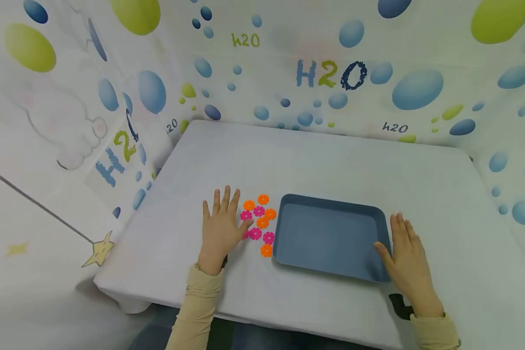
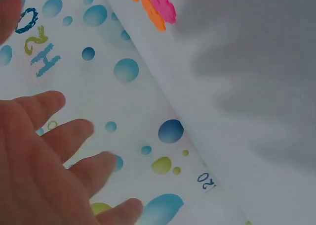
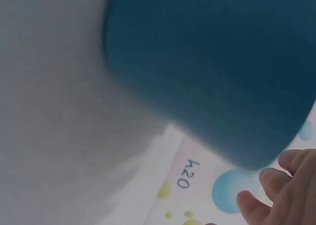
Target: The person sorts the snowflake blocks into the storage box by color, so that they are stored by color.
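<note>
My left hand [image 1: 220,233] is spread with straight fingers, its thumb reaching over the left side of a loose group of flower-shaped discs. Some discs are orange [image 1: 263,199], others pink [image 1: 268,237]; one pink disc is partly hidden by the thumb. To their right lies a blue-grey rectangular tray [image 1: 328,238] with a low rim and a bare floor. Beside its right end is my right hand [image 1: 409,262], fingers straight and together, the thumb overlapping the rim in the head view. In the right wrist view the tray [image 3: 207,71] looms close to the fingertips. Neither hand holds anything.
A white cloth covers the table [image 1: 323,160], whose front edge runs below my forearms. Printed curtains with bubbles and "H2O" lettering [image 1: 331,74] enclose the back and sides. A dark strap [image 1: 400,306] shows by my right wrist.
</note>
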`<state>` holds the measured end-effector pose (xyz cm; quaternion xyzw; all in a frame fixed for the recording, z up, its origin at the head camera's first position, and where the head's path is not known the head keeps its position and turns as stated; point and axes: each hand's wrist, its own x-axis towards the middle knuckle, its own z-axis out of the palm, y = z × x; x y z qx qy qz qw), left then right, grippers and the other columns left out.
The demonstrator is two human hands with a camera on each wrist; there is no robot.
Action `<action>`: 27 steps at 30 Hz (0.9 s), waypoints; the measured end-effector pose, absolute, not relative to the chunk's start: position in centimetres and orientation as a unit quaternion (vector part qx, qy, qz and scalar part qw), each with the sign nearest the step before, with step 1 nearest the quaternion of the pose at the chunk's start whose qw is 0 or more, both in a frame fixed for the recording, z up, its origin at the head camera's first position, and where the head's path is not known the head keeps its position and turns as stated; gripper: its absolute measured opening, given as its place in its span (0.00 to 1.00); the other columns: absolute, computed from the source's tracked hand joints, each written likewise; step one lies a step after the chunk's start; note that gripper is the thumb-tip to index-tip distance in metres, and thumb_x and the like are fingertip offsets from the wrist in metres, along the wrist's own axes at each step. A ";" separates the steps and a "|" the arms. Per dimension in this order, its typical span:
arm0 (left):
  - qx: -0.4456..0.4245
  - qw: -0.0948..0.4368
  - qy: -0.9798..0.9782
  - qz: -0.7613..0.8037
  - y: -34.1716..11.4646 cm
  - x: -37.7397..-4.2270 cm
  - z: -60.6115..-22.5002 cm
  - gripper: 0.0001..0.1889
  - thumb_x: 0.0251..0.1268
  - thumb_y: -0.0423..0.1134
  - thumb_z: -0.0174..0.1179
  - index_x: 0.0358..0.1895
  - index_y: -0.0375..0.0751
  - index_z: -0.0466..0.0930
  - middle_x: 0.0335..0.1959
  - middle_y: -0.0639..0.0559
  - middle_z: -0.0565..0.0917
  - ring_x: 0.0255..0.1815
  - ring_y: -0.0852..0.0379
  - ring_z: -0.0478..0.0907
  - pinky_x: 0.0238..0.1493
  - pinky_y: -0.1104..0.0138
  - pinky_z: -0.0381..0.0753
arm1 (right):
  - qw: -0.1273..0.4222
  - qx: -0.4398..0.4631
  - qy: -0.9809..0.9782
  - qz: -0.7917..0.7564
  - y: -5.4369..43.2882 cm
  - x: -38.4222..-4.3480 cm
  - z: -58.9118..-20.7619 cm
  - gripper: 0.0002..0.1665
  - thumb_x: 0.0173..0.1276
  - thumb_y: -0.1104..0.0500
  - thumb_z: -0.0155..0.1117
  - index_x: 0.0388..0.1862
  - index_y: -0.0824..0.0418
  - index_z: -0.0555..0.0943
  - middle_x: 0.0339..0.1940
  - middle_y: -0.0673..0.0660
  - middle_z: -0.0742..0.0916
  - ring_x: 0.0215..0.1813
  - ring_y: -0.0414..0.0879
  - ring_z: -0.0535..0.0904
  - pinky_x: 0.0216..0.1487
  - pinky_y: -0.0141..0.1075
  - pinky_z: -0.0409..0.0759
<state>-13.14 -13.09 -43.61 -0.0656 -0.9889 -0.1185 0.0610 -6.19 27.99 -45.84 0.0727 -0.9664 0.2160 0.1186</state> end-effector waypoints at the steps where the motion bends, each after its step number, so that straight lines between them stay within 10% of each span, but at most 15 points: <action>1: -0.062 0.050 -0.990 -0.120 -12.9 -12.9 -43.8 0.43 0.63 0.58 0.60 0.76 0.44 0.54 0.76 0.39 0.57 0.77 0.35 0.52 0.73 0.35 0.47 | 0.116 0.075 -0.966 0.219 27.5 -5.7 -46.2 0.45 0.77 0.43 0.47 0.79 0.65 0.42 0.78 0.71 0.53 0.77 0.71 0.48 0.68 0.71 0.52; 12: -0.019 0.021 -0.988 -0.151 -12.0 -10.7 -45.0 0.36 0.57 0.43 0.69 0.68 0.37 0.68 0.60 0.37 0.79 0.58 0.36 0.77 0.62 0.39 0.70 | 0.044 0.047 -0.955 0.289 25.4 -4.1 -47.7 0.49 0.76 0.45 0.50 0.78 0.69 0.38 0.77 0.75 0.48 0.74 0.77 0.48 0.67 0.70 0.52; 19: -0.006 0.044 -0.985 -0.164 -11.4 -10.3 -45.6 0.28 0.50 0.38 0.74 0.56 0.34 0.79 0.49 0.38 0.82 0.47 0.40 0.78 0.40 0.51 0.82 | -0.003 0.025 -0.947 0.320 25.8 -3.8 -47.6 0.50 0.76 0.46 0.49 0.77 0.68 0.33 0.77 0.76 0.45 0.71 0.80 0.52 0.64 0.71 0.57; 27: 0.072 -0.004 -0.958 -0.276 -11.4 -11.6 -46.7 0.20 0.53 0.35 0.71 0.50 0.33 0.82 0.43 0.37 0.79 0.44 0.44 0.74 0.44 0.54 0.81 | 0.028 0.017 -0.939 0.343 25.6 -4.0 -48.0 0.49 0.76 0.47 0.50 0.78 0.67 0.34 0.76 0.76 0.47 0.72 0.78 0.51 0.68 0.68 0.54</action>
